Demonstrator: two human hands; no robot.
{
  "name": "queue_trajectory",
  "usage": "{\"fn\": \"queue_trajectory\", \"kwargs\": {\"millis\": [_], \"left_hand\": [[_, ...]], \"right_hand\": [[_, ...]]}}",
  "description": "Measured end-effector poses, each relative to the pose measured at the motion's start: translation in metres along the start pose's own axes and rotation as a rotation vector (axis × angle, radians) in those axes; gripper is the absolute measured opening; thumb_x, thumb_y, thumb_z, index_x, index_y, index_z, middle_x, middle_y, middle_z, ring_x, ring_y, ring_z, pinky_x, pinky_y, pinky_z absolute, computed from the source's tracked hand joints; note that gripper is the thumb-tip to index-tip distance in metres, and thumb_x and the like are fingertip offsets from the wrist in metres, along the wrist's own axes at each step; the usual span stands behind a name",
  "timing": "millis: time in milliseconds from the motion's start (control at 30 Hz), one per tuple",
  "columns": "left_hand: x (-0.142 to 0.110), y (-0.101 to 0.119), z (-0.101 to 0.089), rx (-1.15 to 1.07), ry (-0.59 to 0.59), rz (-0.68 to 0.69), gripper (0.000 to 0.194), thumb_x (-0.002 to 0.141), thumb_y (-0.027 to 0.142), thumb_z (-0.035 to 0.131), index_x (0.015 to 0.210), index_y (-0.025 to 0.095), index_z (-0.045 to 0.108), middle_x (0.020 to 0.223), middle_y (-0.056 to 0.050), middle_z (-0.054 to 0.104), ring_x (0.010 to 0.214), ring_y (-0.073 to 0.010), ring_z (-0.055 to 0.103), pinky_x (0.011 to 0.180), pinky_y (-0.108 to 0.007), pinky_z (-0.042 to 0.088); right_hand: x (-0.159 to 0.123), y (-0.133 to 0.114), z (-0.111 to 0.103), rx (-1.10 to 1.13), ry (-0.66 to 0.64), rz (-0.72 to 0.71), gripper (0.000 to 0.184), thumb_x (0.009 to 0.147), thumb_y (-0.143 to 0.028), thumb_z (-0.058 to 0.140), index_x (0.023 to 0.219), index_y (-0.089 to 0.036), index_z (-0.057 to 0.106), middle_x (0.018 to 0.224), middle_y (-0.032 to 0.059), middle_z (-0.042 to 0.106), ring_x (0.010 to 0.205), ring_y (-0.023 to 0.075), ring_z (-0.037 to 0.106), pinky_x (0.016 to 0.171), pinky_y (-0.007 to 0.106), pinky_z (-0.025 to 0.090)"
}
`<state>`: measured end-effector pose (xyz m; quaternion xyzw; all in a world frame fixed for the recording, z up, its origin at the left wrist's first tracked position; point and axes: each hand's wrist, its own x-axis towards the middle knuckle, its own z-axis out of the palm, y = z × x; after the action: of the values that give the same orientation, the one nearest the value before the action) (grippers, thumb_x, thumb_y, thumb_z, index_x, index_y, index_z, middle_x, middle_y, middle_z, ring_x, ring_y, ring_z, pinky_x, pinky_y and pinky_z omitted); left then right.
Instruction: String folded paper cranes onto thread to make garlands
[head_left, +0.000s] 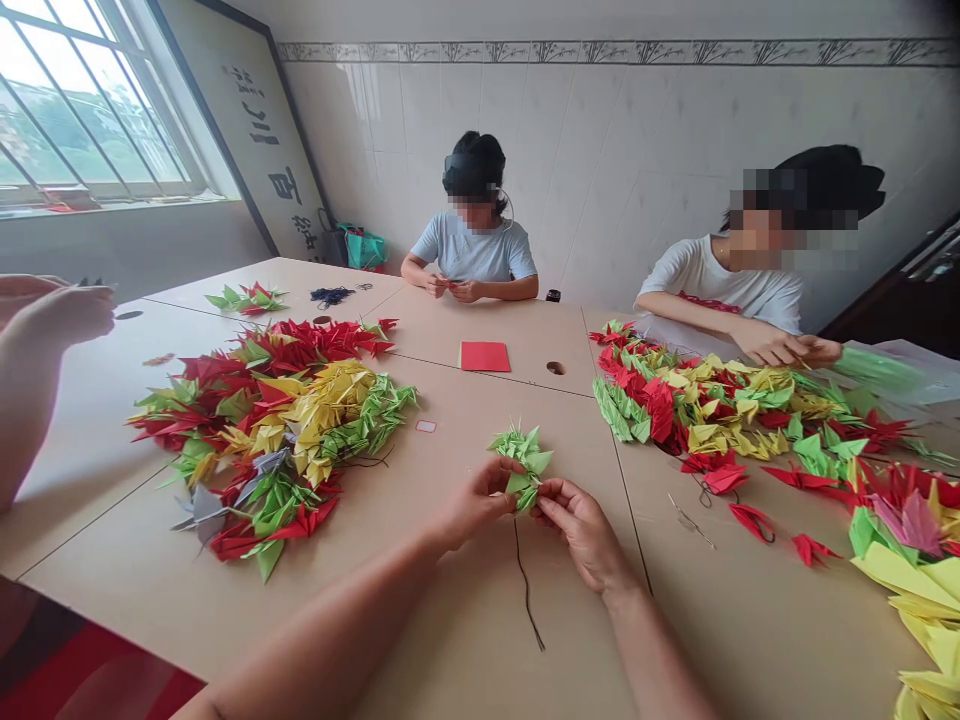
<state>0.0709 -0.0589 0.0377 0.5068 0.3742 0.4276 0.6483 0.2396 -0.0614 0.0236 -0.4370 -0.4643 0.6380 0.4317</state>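
The left hand [474, 505] and the right hand [581, 535] are nearly closed, and their fingers pinch a small bunch of green origami cranes [523, 462] between them. A black thread [526, 600] hangs down from this bunch toward the table top [480, 640]. To the left of the grip lies a big heap of red, yellow and green paper cranes [262, 440], and to the right lies a similar heap of paper cranes [697, 410]. Farther ahead of the grip is a red paper square [485, 356]. If the fingers loosen, the cranes could slip down the thread, because its lower end seems to hang free.
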Motion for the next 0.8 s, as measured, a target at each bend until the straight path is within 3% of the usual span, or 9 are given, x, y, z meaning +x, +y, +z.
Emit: {"fn": "queue_trajectory", "kwargs": {"millis": [133, 300, 500, 800], "left_hand": [[0.003, -0.005, 0.0, 0.077, 0.094, 0.041, 0.031, 0.07, 0.033, 0.066, 0.09, 0.015, 0.052, 0.082, -0.002, 0.055, 0.074, -0.0122, 0.05, 0.066, -0.025, 0.038], [0.006, -0.009, -0.002, 0.16, 0.157, 0.083, 0.03, 0.07, 0.035, 0.068, 0.089, 0.015, 0.054, 0.075, 0.001, 0.051, 0.071, -0.0112, 0.046, 0.064, -0.024, 0.035], [0.006, -0.009, -0.002, 0.151, 0.151, 0.093, 0.028, 0.069, 0.035, 0.068, 0.086, 0.015, 0.056, 0.075, 0.001, 0.049, 0.07, -0.0111, 0.045, 0.062, -0.024, 0.036], [0.005, -0.003, -0.003, 0.072, 0.129, 0.042, 0.032, 0.066, 0.036, 0.07, 0.084, 0.014, 0.055, 0.068, 0.003, 0.048, 0.062, -0.0083, 0.046, 0.061, -0.024, 0.038]], "right_hand": [[-0.002, -0.002, 0.004, -0.041, -0.077, -0.017, 0.028, 0.07, -0.032, 0.07, 0.094, -0.019, 0.062, 0.093, 0.0039, 0.066, 0.09, 0.0179, 0.059, 0.084, 0.032, 0.044], [-0.001, 0.002, 0.006, -0.134, -0.115, 0.0, 0.045, 0.067, -0.03, 0.073, 0.108, -0.021, 0.056, 0.097, 0.0043, 0.065, 0.088, 0.0174, 0.06, 0.08, 0.032, 0.047], [0.001, 0.006, 0.003, -0.212, -0.074, -0.019, 0.047, 0.068, -0.038, 0.072, 0.11, -0.021, 0.058, 0.089, 0.0042, 0.067, 0.087, 0.02, 0.061, 0.083, 0.035, 0.046], [-0.002, -0.006, 0.004, -0.101, -0.207, -0.033, 0.049, 0.075, -0.044, 0.065, 0.118, -0.022, 0.057, 0.12, 0.0068, 0.06, 0.114, 0.0232, 0.051, 0.099, 0.038, 0.037]]}}
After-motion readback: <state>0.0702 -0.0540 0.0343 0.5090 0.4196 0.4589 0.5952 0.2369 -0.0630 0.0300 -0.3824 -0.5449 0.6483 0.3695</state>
